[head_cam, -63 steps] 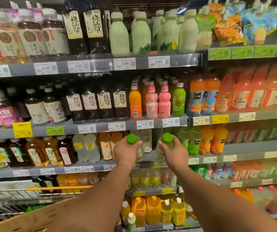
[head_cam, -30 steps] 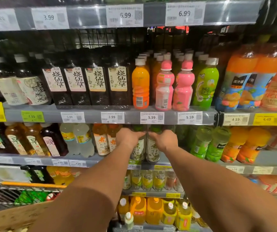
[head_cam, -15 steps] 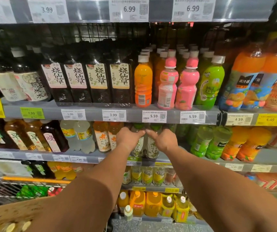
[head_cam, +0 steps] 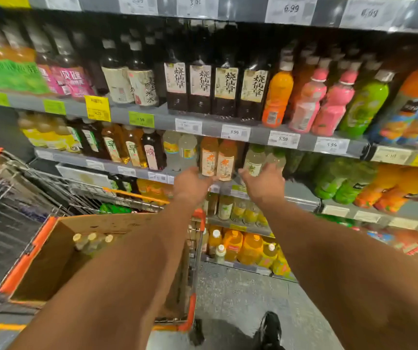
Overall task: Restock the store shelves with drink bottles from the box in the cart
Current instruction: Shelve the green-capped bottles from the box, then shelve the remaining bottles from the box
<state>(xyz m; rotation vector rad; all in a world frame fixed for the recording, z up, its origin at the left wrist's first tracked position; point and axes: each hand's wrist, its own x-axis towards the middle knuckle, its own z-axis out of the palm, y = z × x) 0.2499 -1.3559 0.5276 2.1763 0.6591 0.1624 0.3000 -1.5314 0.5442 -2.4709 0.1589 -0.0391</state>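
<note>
Both hands are reaching toward the shelf edge, holding nothing: the left hand and the right hand are hanging with fingers loose. Just beyond the right hand's fingertips, two green-capped drink bottles are standing on the shelf (labels blurred). Below the left forearm, the cardboard box is sitting in the cart, showing three pale-capped bottles.

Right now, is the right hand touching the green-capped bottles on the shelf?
Cannot tell. In the head view the right hand overlaps the green-capped bottles, but blur hides whether contact or a gap lies between them.
</note>
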